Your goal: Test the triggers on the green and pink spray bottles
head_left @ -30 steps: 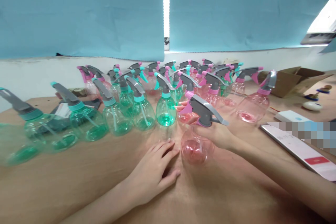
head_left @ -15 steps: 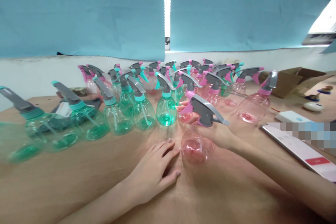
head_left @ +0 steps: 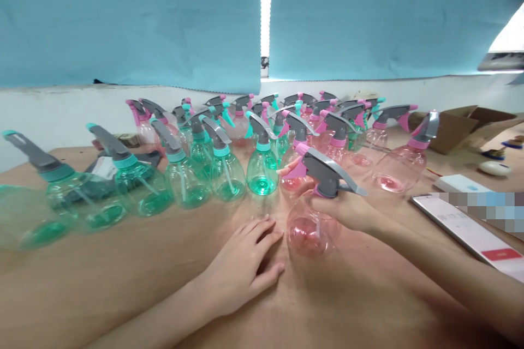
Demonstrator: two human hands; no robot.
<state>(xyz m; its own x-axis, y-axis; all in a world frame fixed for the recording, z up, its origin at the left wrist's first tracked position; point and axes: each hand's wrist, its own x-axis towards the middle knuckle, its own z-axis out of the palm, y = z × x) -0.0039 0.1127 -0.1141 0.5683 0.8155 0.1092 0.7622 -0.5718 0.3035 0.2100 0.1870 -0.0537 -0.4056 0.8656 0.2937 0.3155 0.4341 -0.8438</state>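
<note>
A clear pink spray bottle (head_left: 308, 232) with a grey and pink trigger head stands upright in front of me. My right hand (head_left: 341, 208) reaches behind it and is closed around its neck, below the head; part of the hand is hidden by the bottle. Flat on the tabletop, to the left of this bottle, lies my left hand (head_left: 241, 262), fingers spread and holding nothing. Just beyond it stands a green spray bottle (head_left: 262, 174) with a turquoise collar. Another pink spray bottle (head_left: 293, 182) sits behind my right fingers.
Several green spray bottles (head_left: 151, 191) run leftward in a row, with mixed pink and green ones packed behind. At the right are a tilted-headed pink bottle (head_left: 399, 169), a phone (head_left: 462, 229), a white box (head_left: 462, 184), a computer mouse (head_left: 494, 168) and an open cardboard box (head_left: 454, 131).
The scene sits slightly farther right in the view. My right hand keeps its grip on the pink spray bottle, and my left hand stays flat on the table.
</note>
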